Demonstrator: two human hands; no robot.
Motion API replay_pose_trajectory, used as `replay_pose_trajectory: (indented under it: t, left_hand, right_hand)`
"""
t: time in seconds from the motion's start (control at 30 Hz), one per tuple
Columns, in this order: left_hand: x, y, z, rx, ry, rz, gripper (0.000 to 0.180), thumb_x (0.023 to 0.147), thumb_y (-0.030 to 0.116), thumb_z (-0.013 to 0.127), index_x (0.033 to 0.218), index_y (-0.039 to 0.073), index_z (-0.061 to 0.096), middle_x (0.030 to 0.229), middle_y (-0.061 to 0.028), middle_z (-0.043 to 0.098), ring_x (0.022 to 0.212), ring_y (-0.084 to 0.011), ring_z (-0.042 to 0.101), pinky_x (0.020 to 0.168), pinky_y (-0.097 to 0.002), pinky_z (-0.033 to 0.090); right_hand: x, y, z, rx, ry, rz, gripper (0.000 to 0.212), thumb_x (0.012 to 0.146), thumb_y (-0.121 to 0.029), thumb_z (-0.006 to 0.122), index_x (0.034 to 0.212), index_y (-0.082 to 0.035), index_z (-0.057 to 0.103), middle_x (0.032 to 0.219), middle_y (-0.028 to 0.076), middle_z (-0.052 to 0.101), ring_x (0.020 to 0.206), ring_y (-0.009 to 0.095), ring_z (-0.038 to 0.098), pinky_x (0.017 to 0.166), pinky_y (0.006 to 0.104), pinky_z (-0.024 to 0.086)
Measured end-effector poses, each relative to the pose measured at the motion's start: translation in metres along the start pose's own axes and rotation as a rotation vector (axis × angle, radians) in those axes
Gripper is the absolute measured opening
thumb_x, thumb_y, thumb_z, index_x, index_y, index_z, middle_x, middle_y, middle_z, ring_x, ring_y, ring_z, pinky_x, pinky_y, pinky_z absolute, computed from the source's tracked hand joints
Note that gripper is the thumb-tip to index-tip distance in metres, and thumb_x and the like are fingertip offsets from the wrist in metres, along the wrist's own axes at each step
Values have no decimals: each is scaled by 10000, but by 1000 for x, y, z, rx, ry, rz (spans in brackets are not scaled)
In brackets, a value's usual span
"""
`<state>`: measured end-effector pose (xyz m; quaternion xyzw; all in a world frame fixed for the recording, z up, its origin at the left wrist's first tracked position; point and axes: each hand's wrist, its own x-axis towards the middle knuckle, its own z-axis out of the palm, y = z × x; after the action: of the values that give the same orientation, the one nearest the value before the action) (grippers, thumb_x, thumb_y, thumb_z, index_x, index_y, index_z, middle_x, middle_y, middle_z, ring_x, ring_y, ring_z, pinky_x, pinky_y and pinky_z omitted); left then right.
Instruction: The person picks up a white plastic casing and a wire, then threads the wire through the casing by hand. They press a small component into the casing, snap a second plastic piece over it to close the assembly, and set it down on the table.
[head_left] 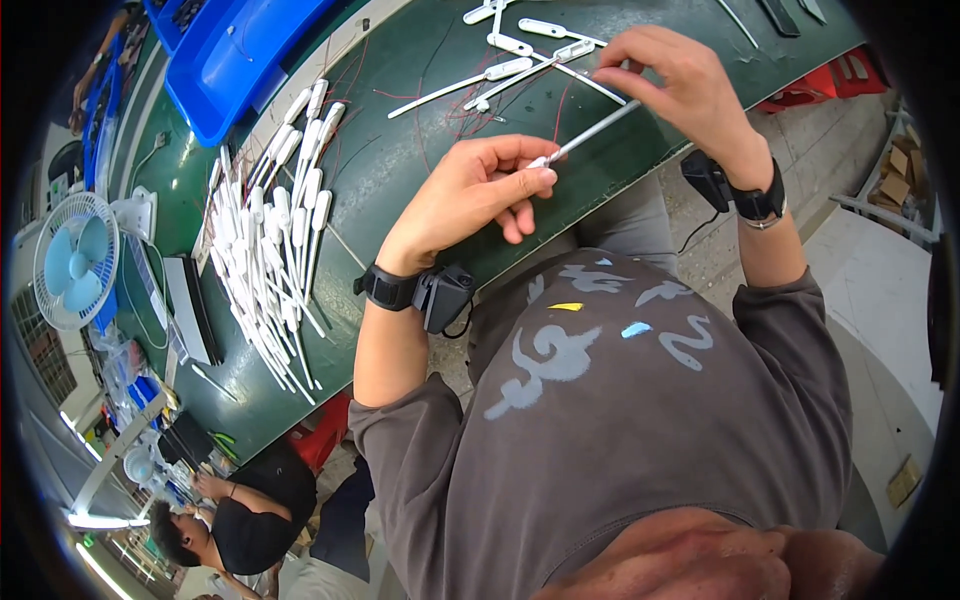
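My left hand pinches a slim white plastic stick between thumb and fingers. The stick's wider end is mostly covered by that hand, and its shaft slants up to the right. My right hand is closed in a pinch beside the shaft's far end; anything between its fingertips is too small to make out. A thin red wire runs close to the two hands. Beyond them lie several similar white sticks with oval, slotted heads.
A large heap of white sticks covers the green table on the left. A blue tray and a small fan stand farther left. Another person sits at lower left. A red stool is at the right table edge.
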<state>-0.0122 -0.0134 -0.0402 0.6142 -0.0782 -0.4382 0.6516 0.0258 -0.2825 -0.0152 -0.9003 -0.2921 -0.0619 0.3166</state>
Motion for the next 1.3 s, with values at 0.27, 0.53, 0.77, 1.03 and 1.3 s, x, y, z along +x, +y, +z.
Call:
replay_pose_trajectory:
  t: [0.27, 0.53, 0.77, 1.03, 1.3]
  left_hand:
    - [16, -20, -2, -259, 215, 198, 415, 1030, 132, 558, 1385, -75, 496, 1110, -152, 683, 911, -192, 716, 760, -285, 600]
    - [17, -20, -11, -307, 214, 216, 419, 1028, 141, 560, 1397, -47, 494, 1136, -149, 685, 922, -195, 714, 769, -285, 597]
    - [14, -17, -8, -271, 184, 192, 423, 1023, 156, 570, 1396, -35, 505, 1134, -139, 692, 883, -178, 708, 736, -269, 585]
    - [13, -15, -8, -257, 168, 198, 448, 1023, 174, 574, 1414, -30, 492, 1135, -136, 696, 871, -164, 703, 727, -260, 571]
    - [12, -14, -6, -242, 169, 195, 457, 1025, 179, 576, 1421, -30, 484, 1138, -133, 697, 876, -160, 701, 732, -263, 569]
  right_hand:
    - [-19, -25, -9, -41, 99, 44, 90, 867, -45, 720, 940, -19, 674, 817, 56, 631, 665, 151, 553, 606, 273, 439]
    - [-36, -30, 2, 193, -70, 246, 74, 892, -34, 694, 959, -4, 681, 837, 39, 640, 686, 131, 556, 619, 260, 432]
    - [-36, -5, 9, 191, 58, 319, 162, 980, -120, 615, 1067, -9, 695, 950, 62, 679, 869, 139, 623, 788, 267, 475]
    - [-32, -4, 26, 68, 414, 225, 251, 1023, -176, 564, 1180, -15, 674, 1018, 25, 683, 880, 124, 622, 820, 250, 482]
    - [-33, -1, 43, 894, 183, 660, 224, 1015, -176, 591, 1144, -30, 700, 956, -36, 662, 799, 70, 587, 737, 206, 452]
